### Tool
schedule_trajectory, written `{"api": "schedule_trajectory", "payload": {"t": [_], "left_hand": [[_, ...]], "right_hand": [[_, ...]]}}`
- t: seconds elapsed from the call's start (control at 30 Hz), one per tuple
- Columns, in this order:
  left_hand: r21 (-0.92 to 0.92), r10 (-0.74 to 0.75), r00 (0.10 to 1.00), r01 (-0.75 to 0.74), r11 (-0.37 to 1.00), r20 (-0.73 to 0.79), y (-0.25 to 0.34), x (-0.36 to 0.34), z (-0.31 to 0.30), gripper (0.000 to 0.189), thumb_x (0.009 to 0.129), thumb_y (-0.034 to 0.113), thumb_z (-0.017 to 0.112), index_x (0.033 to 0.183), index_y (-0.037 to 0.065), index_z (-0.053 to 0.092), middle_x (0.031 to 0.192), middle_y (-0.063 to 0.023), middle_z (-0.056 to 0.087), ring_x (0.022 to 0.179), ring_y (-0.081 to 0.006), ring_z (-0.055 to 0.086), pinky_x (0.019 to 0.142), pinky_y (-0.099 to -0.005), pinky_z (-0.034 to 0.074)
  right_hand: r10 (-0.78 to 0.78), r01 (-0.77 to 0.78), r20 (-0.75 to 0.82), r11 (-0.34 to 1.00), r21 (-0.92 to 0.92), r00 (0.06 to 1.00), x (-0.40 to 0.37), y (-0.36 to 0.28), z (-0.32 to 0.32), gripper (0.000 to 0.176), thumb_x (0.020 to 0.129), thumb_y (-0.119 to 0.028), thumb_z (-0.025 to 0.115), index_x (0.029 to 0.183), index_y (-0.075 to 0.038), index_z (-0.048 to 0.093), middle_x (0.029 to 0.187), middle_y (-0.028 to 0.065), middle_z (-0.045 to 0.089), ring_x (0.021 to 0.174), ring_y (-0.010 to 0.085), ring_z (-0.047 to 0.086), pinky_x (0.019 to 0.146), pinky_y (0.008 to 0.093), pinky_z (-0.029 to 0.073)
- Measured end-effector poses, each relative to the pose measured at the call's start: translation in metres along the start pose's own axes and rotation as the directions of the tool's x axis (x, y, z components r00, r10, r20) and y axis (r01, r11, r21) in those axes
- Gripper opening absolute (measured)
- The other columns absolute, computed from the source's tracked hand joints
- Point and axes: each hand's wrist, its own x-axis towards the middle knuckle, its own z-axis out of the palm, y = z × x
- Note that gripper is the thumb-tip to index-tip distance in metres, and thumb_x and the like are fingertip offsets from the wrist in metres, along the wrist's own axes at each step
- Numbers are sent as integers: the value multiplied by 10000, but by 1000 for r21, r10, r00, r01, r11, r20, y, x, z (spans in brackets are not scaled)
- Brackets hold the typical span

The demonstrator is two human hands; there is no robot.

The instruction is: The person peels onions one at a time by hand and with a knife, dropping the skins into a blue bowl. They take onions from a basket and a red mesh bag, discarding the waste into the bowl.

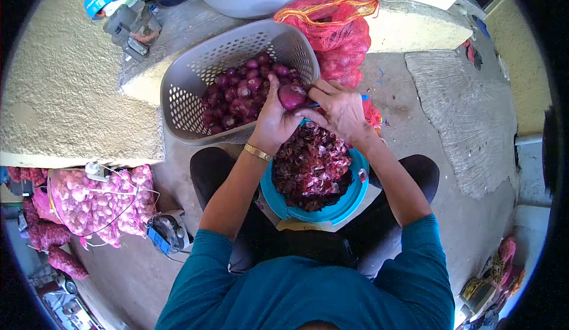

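A red onion (292, 96) is held in my left hand (274, 117), between thumb and fingers, above the near right edge of a grey perforated basket (178, 114). Many onions (244, 90) lie inside that basket. My right hand (341, 109) is closed around a blue-handled tool (365, 97), its fingers meeting the onion's right side; the tool's blade is mostly hidden. Below both hands, a turquoise basin (349, 207) between the knees contains a heap of onion skins (311, 167).
Behind the basket are a red mesh sack (344, 51) and a large grey tub (255, 1) on a ledge. At left lie a pink net sack (98, 202) and a weighing scale (166, 234). A rough slab (462, 117) is at right.
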Motion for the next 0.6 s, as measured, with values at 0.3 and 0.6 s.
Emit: {"api": "schedule_trajectory", "payload": {"t": [0.3, 0.6], "left_hand": [[-6, 40, 999, -40, 999, 8, 2, 2, -2, 416, 972, 431, 523, 1190, 76, 517, 1122, -89, 610, 1001, -222, 607, 852, -384, 522], [-98, 40, 998, -35, 995, 53, 7, -1, 2, 656, 949, 524, 492, 1338, 4, 400, 1288, -181, 536, 1185, -350, 534, 1045, -521, 424]], "right_hand": [[-74, 71, 65, 996, 46, 995, -1, 6, -4, 361, 800, -408, 697, 756, -69, 582, 781, 62, 565, 727, 266, 629, 588, 381, 509], [-237, 178, 256, 956, 232, 937, -6, 9, -19, 362, 702, -374, 778, 793, -71, 602, 766, 72, 594, 734, 309, 635, 609, 414, 506]]}}
